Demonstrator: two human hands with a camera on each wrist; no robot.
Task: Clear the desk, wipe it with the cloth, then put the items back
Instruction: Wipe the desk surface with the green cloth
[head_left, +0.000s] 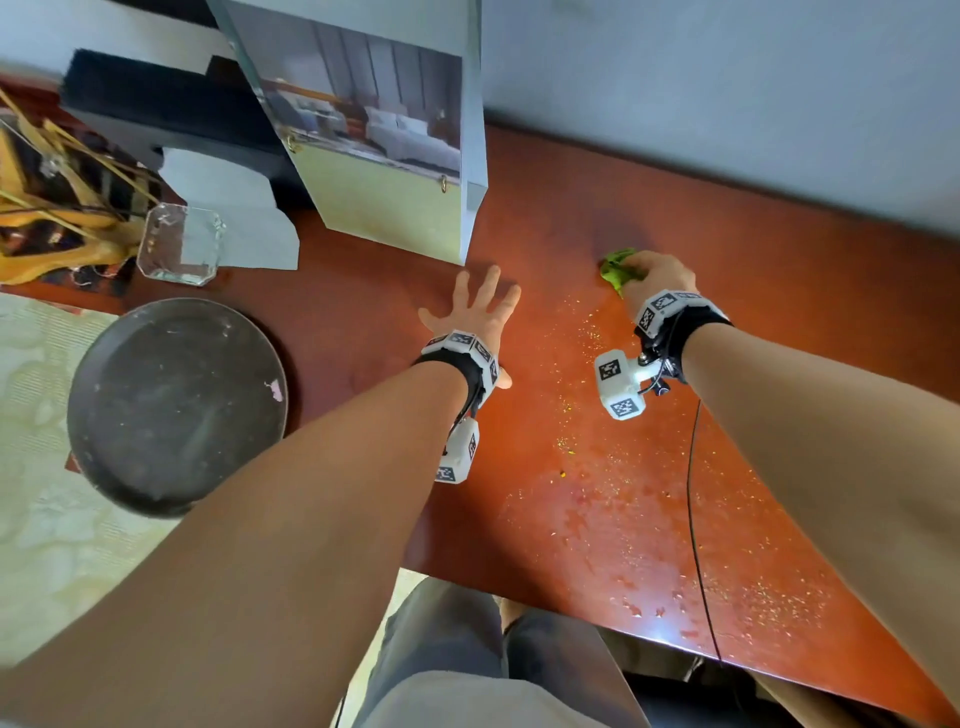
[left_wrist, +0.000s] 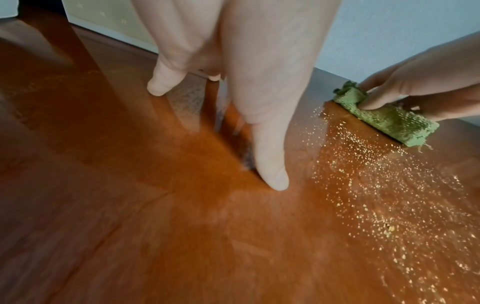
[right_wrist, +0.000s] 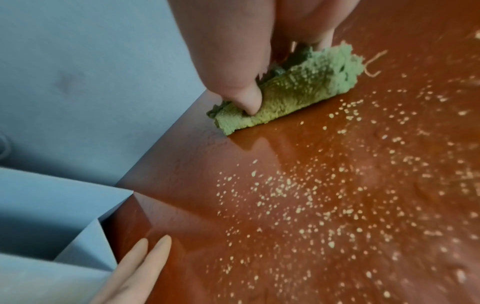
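Far left we see a dark round tray (head_left: 176, 405) and a glass block (head_left: 179, 243), then a standing paper bag (head_left: 384, 156). Our left hand (head_left: 470, 317) lies flat on the desk (head_left: 675, 218), fingers spread. Right hand (head_left: 657, 278) clamps the bunched green cloth (head_left: 615, 266) near the wall, crumbs (head_left: 597, 457) scattered beside it.

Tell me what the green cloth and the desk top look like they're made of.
The green cloth looks like terry or microfibre: a nubby looped pile, frayed threads at one end. The desk looks like wood or wood-look laminate under a glossy reddish-brown finish, since it mirrors light and fingers; which of the two, I cannot tell.
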